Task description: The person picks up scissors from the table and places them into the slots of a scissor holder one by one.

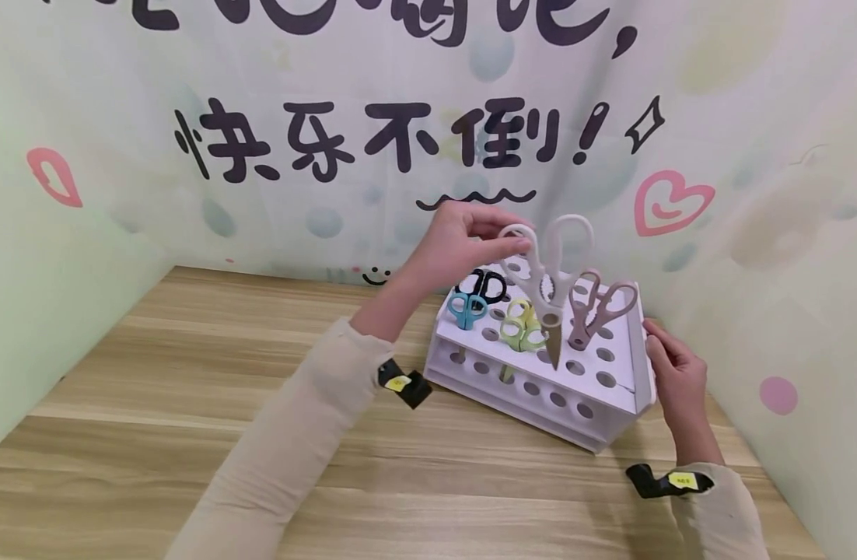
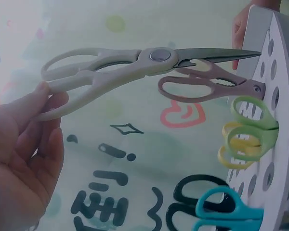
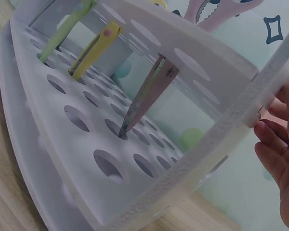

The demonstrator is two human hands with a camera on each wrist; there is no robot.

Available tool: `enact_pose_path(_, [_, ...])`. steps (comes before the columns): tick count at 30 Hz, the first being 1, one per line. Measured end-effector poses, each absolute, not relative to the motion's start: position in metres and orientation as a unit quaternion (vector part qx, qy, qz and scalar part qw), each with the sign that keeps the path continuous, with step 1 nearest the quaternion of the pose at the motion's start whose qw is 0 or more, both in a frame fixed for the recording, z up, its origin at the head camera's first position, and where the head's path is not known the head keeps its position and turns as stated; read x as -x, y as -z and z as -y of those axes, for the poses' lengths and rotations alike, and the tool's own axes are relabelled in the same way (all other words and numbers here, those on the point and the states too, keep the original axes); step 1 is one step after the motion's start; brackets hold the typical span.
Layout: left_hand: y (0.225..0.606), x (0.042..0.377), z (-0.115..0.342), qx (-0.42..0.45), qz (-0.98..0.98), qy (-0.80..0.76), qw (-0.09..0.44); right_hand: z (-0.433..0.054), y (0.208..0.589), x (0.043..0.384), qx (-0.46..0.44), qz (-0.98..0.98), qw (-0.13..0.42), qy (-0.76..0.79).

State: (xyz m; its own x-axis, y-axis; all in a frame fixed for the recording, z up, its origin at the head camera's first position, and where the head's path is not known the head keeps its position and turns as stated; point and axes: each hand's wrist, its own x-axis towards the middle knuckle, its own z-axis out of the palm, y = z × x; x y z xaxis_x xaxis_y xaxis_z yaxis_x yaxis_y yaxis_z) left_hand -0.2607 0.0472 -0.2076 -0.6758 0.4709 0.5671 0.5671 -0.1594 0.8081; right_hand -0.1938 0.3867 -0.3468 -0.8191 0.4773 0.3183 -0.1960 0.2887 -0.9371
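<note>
My left hand [image 1: 463, 239] pinches one handle loop of the white kitchen scissors [image 1: 546, 276]. Their blades point down, with the tip over the front of the white rack [image 1: 533, 375], a board full of round holes above a lower tier. In the left wrist view the left hand [image 2: 26, 144] has thumb and fingers on the white scissors' handle [image 2: 82, 89]. At the rack's right end, my right hand [image 1: 676, 381] holds the side panel; the right wrist view shows its curled fingers [image 3: 274, 139] at the panel's edge. Mauve scissors [image 1: 596, 311] stand in the rack beside the white pair.
Also upright in the rack are black scissors [image 1: 494, 286], blue scissors [image 1: 466, 309], yellow scissors [image 1: 519, 311] and green scissors [image 1: 522, 336]. The rack stands on a wooden table [image 1: 358, 467], close before a printed cloth backdrop [image 1: 330, 218].
</note>
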Motion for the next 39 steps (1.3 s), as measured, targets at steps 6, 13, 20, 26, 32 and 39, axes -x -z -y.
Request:
enact_pose_path(6, [0.214,0.265,-0.080,0.390,0.652,0.650,0.022,-0.387,0.348,0.195,0.094,0.756,0.287,-0.581])
enact_pose_path(13, [0.222,0.265,-0.107,0.385,0.677,0.627,-0.008,-0.386,0.347,0.195,0.094,0.749,0.294,-0.586])
enact_pose_path(20, [0.237,0.264,-0.120,0.400,0.699,0.591,-0.037,-0.384,0.349,0.196,0.099,0.731,0.298,-0.606])
enact_pose_path(26, [0.244,0.263,-0.126,0.404,0.720,0.561,-0.058,-0.386,0.349,0.199,0.103,0.725,0.298,-0.613])
enact_pose_path(32, [0.245,0.265,-0.130,0.404,0.724,0.557,-0.049,-0.387,0.348,0.200,0.104,0.725,0.295,-0.613])
enact_pose_path(39, [0.249,0.269,-0.138,0.395,0.717,0.572,-0.058,-0.386,0.348,0.198,0.101,0.732,0.297,-0.605])
